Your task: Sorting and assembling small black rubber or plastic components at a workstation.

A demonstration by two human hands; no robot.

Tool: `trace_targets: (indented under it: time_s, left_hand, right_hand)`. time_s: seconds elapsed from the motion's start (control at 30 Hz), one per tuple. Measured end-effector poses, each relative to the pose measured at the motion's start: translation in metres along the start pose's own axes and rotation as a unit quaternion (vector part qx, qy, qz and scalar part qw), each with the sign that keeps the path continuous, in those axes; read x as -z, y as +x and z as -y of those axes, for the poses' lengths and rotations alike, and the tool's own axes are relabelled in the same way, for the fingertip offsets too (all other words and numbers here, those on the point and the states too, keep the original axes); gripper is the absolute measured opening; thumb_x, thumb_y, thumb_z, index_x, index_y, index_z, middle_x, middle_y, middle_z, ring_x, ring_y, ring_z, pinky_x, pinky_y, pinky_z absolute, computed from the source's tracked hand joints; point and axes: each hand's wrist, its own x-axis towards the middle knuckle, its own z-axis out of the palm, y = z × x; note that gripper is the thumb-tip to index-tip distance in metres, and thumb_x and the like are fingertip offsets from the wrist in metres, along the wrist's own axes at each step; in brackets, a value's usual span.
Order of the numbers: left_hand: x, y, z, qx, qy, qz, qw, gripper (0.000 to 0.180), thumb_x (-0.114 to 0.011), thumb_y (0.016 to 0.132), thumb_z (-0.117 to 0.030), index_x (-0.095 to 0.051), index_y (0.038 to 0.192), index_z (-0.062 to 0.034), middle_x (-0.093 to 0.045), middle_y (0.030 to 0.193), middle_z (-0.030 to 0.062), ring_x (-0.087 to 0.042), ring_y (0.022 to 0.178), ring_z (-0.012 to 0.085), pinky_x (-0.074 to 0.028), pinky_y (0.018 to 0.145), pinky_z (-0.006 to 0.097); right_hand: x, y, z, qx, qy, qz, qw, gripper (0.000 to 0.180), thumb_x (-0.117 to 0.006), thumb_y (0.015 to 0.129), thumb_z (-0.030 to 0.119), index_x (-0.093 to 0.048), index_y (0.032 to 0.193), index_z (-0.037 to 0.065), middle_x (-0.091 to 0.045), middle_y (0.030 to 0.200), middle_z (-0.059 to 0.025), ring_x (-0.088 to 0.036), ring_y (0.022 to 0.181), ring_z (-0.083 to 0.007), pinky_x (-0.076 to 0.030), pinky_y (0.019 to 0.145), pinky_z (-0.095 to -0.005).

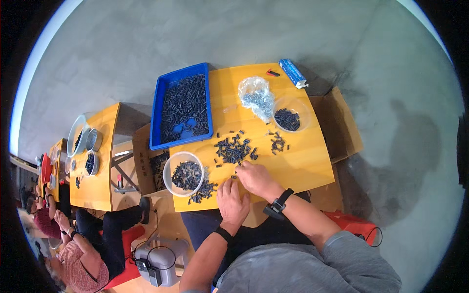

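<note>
Noting, head view: pile of small black pieces lies on yellow desk, just ahead of right hand, the nearer; long axes mixed. Left hand farther back. Cannot tell whether either grips a piece.

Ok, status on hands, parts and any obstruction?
Left hand, right hand: close together over yellow table. Small black parts: loose pile just beyond. Clear bowl left of hands, seemingly not blocking.

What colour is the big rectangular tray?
The tray is blue; it shows best in the head view.
</note>
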Motion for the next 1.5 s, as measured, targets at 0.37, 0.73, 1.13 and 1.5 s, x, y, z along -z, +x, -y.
trace_targets:
  time_s: [0.37,0.73,1.13,1.5]
  left_hand:
    - [-0.005,0.004,0.012,0.014,-0.037,-0.049,0.998,0.04,-0.066,0.073,-0.006,-0.055,0.111,0.0019,-0.053,0.116,0.0225,-0.048,0.108,0.0409,-0.039,0.095,0.047]
    - [0.01,0.021,-0.021,0.31,-0.498,-0.05,0.809,0.028,-0.061,0.09,-0.008,-0.059,0.115,0.0035,-0.062,0.099,0.009,-0.057,0.082,0.0133,-0.048,0.075,0.027]
    - [0.012,0.021,-0.027,0.358,-0.625,-0.018,0.693,0.019,-0.056,0.092,-0.009,-0.064,0.102,0.005,-0.065,0.086,0.0067,-0.057,0.068,0.0119,-0.048,0.061,0.026]
    - [0.0,0.017,0.006,0.348,-0.461,0.013,0.817,0.019,-0.057,0.092,-0.013,-0.063,0.097,0.0039,-0.067,0.087,0.0075,-0.061,0.066,0.0116,-0.047,0.059,0.024]
  right_hand:
    - [0.002,-0.009,-0.014,-0.071,0.188,-0.145,0.969,0.011,-0.056,0.086,0.007,-0.058,0.09,-0.003,-0.061,0.073,-0.0183,-0.062,0.063,-0.0317,-0.048,0.058,-0.0427]
    - [0.031,-0.023,0.018,-0.213,0.522,-0.028,0.825,0.006,-0.054,0.091,0.001,-0.056,0.096,-0.002,-0.06,0.069,-0.0042,-0.058,0.053,-0.0092,-0.048,0.046,-0.0234]
    - [0.03,-0.034,0.029,-0.213,0.488,-0.007,0.846,0.007,-0.057,0.092,0.007,-0.06,0.094,0.0,-0.061,0.072,0.0005,-0.056,0.06,-0.0055,-0.047,0.052,-0.0219]
    - [0.071,-0.037,-0.053,-0.033,-0.085,-0.167,0.982,0.009,-0.059,0.079,0.004,-0.062,0.087,0.001,-0.062,0.092,-0.0114,-0.06,0.085,-0.0293,-0.05,0.069,-0.04]
